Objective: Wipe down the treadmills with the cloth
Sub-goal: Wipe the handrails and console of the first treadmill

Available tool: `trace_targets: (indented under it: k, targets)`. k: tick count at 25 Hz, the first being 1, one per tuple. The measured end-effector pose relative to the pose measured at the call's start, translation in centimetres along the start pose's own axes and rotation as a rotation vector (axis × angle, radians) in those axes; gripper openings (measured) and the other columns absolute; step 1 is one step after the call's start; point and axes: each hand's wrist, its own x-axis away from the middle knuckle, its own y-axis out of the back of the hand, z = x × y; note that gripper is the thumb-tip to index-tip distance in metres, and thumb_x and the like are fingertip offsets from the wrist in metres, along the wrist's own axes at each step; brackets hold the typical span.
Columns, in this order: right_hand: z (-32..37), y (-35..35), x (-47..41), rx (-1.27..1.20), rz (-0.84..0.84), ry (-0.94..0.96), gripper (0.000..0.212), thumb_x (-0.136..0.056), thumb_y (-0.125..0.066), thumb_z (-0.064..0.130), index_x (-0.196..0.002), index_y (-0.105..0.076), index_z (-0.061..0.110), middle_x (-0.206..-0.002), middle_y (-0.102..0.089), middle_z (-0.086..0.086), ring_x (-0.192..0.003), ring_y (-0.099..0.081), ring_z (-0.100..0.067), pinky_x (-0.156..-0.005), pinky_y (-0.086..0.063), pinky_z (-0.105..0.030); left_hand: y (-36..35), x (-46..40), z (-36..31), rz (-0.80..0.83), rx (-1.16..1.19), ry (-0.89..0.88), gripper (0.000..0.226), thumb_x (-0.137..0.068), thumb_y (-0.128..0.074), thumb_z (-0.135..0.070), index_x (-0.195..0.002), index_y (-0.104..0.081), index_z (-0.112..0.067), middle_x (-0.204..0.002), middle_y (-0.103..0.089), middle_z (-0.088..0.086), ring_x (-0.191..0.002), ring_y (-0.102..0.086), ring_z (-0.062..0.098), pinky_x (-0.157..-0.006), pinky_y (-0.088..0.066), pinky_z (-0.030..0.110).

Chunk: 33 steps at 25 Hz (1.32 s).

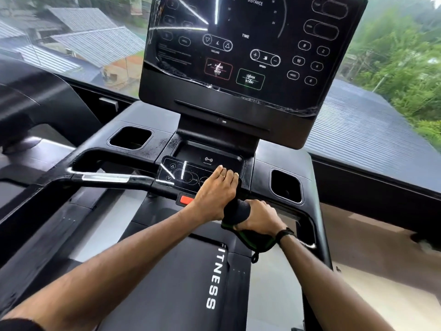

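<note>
I see my left hand [216, 187] lying flat on the treadmill [281, 161], its fingers [220, 172] stretched over the small control panel [183, 174] below the big console screen [248, 51]. My right hand [259, 217] grips a bunched black cloth [235, 209] with green edging, pressed against my left wrist. A red stop tab [186, 200] sits just left of the hands, above the belt [191, 283] lettered FITNESS.

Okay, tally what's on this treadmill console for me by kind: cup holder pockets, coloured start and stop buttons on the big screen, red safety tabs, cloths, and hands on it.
Cup holder pockets: 2, left and right
Coloured screen buttons: 2, red pause/stop and green quick start
Red safety tab: 1
Cloth: 1
Hands: 2, left hand and right hand
Total: 8
</note>
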Motion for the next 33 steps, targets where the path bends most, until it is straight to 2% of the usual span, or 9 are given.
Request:
trace_targets:
  k: [3, 5, 10, 12, 18, 20, 26, 29, 33]
  targets:
    - [0.0, -3.8, 1.4, 0.235, -0.467, 0.004, 0.042, -0.067, -0.065, 0.054, -0.093, -0.058, 0.023, -0.084, -0.067, 0.001, -0.078, -0.066, -0.027, -0.069, -0.047, -0.037, 0.6, -0.1, -0.3, 0.004, -0.013, 0.008, 0.080, -0.069, -0.063, -0.022, -0.139, -0.037, 0.007, -0.126, -0.049, 0.019, -0.118, -0.050, 0.033, -0.119, -0.026, 0.045]
    - [0.1, -5.2, 1.8, 0.306, -0.598, 0.004, 0.035, -0.071, -0.064, 0.044, -0.092, -0.057, 0.017, -0.081, -0.065, -0.002, -0.075, -0.065, -0.029, -0.068, -0.047, -0.039, 0.9, -0.2, -0.7, -0.009, -0.037, 0.003, 0.073, -0.068, -0.060, -0.022, -0.134, -0.043, 0.004, -0.119, -0.052, 0.016, -0.109, -0.053, 0.029, -0.113, -0.034, 0.043]
    - [-1.0, -0.3, 0.6, 0.070, -0.048, 0.015, 0.061, -0.054, -0.073, 0.069, -0.098, -0.061, 0.029, -0.096, -0.071, 0.004, -0.092, -0.066, -0.024, -0.074, -0.047, -0.034, 0.9, -0.1, -0.7, -0.028, -0.053, 0.021, 0.071, -0.065, -0.063, -0.027, -0.128, -0.048, 0.001, -0.112, -0.053, 0.012, -0.103, -0.054, 0.027, -0.105, -0.039, 0.041]
    - [-0.9, 0.7, 0.6, 0.024, 0.039, -0.013, 0.066, -0.047, -0.075, 0.072, -0.097, -0.063, 0.032, -0.096, -0.071, 0.006, -0.094, -0.066, -0.022, -0.076, -0.048, -0.033, 1.2, 0.1, -0.9, -0.015, -0.043, 0.036, 0.073, -0.065, -0.065, -0.028, -0.129, -0.046, 0.001, -0.113, -0.053, 0.011, -0.103, -0.053, 0.026, -0.104, -0.038, 0.041]
    - [-1.4, -5.6, 2.4, 0.283, -0.639, -0.039, 0.041, -0.066, -0.071, 0.045, -0.093, -0.058, 0.018, -0.081, -0.064, -0.001, -0.074, -0.063, -0.028, -0.069, -0.046, -0.038, 1.4, 0.1, -1.2, -0.001, -0.077, 0.078, 0.074, -0.067, -0.069, -0.035, -0.128, -0.045, 0.001, -0.110, -0.054, 0.010, -0.100, -0.055, 0.025, -0.104, -0.038, 0.041]
    - [-1.8, -5.4, 2.3, 0.303, -0.609, -0.033, 0.043, -0.064, -0.072, 0.044, -0.094, -0.057, 0.018, -0.080, -0.065, -0.001, -0.073, -0.064, -0.028, -0.067, -0.046, -0.038, 1.4, 0.1, -1.2, 0.003, -0.077, 0.078, 0.071, -0.067, -0.068, -0.032, -0.127, -0.046, 0.001, -0.109, -0.053, 0.010, -0.100, -0.055, 0.025, -0.104, -0.038, 0.042]
    - [-1.8, 0.1, 1.7, 0.059, -0.052, -0.018, 0.060, -0.053, -0.077, 0.063, -0.098, -0.060, 0.027, -0.097, -0.071, 0.001, -0.092, -0.065, -0.028, -0.070, -0.041, -0.032, 1.5, 0.2, -1.6, -0.008, -0.020, 0.116, 0.068, -0.066, -0.063, -0.024, -0.127, -0.042, 0.000, -0.112, -0.053, 0.013, -0.104, -0.054, 0.029, -0.105, -0.036, 0.042]
    - [-1.9, -2.2, 2.4, 0.138, -0.298, -0.079, 0.054, -0.059, -0.073, 0.062, -0.096, -0.058, 0.024, -0.093, -0.070, 0.000, -0.087, -0.065, -0.028, -0.070, -0.042, -0.035, 1.5, 0.1, -1.6, -0.008, -0.031, 0.136, 0.071, -0.067, -0.065, -0.023, -0.130, -0.041, 0.001, -0.113, -0.053, 0.011, -0.106, -0.054, 0.028, -0.107, -0.034, 0.042]
    - [-2.1, -6.8, 3.3, 0.324, -0.683, -0.156, 0.046, -0.063, -0.077, 0.034, -0.101, -0.059, 0.015, -0.087, -0.064, -0.005, -0.080, -0.061, -0.029, -0.075, -0.047, -0.040, 1.5, 0.0, -1.3, -0.007, -0.052, 0.095, 0.068, -0.068, -0.063, -0.019, -0.129, -0.040, 0.000, -0.111, -0.054, 0.010, -0.102, -0.055, 0.026, -0.108, -0.033, 0.041]
